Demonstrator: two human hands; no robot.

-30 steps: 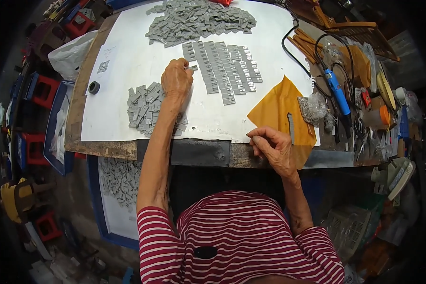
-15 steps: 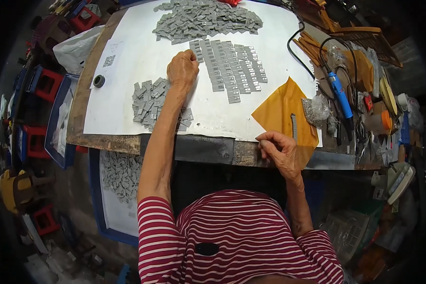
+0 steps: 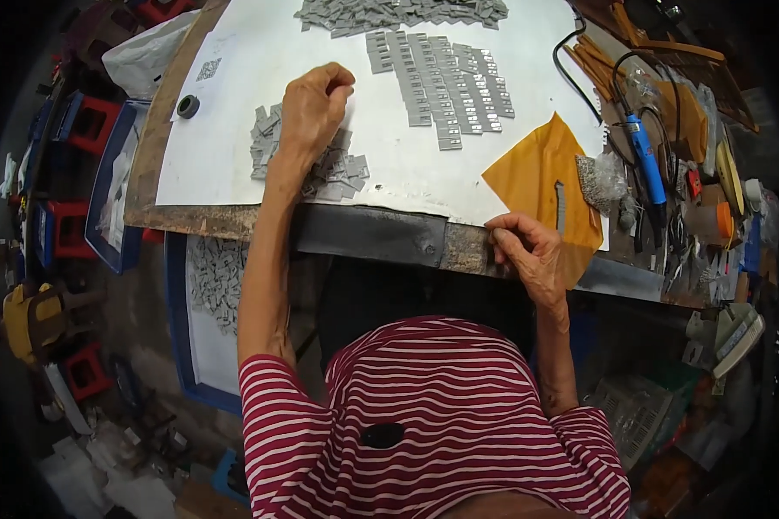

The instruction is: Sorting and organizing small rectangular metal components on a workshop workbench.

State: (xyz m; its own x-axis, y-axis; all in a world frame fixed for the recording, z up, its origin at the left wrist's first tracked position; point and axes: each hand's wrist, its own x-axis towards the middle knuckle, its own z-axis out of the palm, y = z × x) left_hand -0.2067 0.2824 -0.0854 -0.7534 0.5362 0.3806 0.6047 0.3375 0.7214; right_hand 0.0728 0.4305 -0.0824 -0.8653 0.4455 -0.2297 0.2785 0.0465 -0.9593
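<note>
My left hand (image 3: 313,105) is above the white sheet (image 3: 225,164), beside a small loose pile of flat grey pieces (image 3: 267,143). Its fingers are curled into a pinch; whatever is between them, if anything, does not show. To its right, similar grey pieces lie edge to edge in several slanting columns (image 3: 418,78), each bearing a small bright patch. At the table's front edge my right hand (image 3: 530,251) is closed, thumb against fingers, next to an orange-yellow sheet (image 3: 537,164). Its fingertips hide anything held there. On that sheet lies a narrow grey strip (image 3: 560,208).
A large heap of grey pieces (image 3: 398,13) covers the far side. At the right are a blue-handled corded tool (image 3: 645,160), a clear bag (image 3: 593,177) and clutter. A black ring (image 3: 188,106) sits at left. Below the table edge a blue tray (image 3: 180,320) contains more pieces.
My left hand has drawn back from the near end of the leftmost column toward the small pile. The whole view has shifted, so the table sits higher. My right hand keeps its closed pose.
</note>
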